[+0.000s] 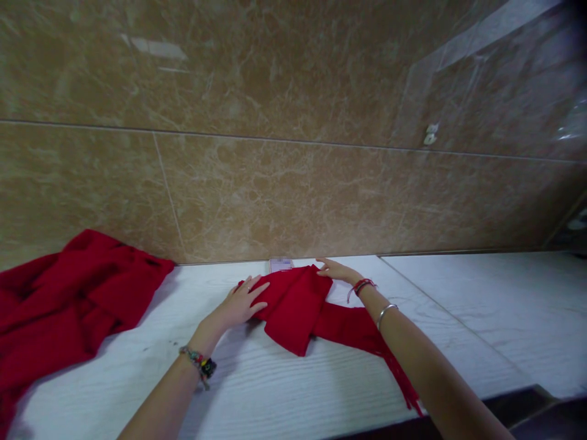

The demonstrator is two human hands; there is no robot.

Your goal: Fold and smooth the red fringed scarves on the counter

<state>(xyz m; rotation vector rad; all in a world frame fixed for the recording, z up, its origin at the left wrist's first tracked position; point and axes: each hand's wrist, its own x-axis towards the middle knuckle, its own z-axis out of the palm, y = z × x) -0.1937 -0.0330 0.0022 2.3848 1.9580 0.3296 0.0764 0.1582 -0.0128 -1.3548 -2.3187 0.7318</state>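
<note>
A red scarf [293, 311] lies partly folded on the white wood-grain tabletop, with a narrower length reaching right to a fringed end. On the scarf's left part rests my left hand [243, 300], palm down with the fingers spread. At the upper right corner of the folded part, my right hand [338, 272] pinches the cloth's edge, its index finger stretched out. My right forearm passes over the fringed end and hides some of it. Just behind the scarf, a small pale packet or card [280, 264] shows against the wall.
A larger heap of red cloth [87, 299] lies at the left of the white table [183, 379]. The brown marbled tile wall [275, 195] rises along the table's back edge. A seam crosses the tabletop at right. Dark shapes lie beyond the front edge.
</note>
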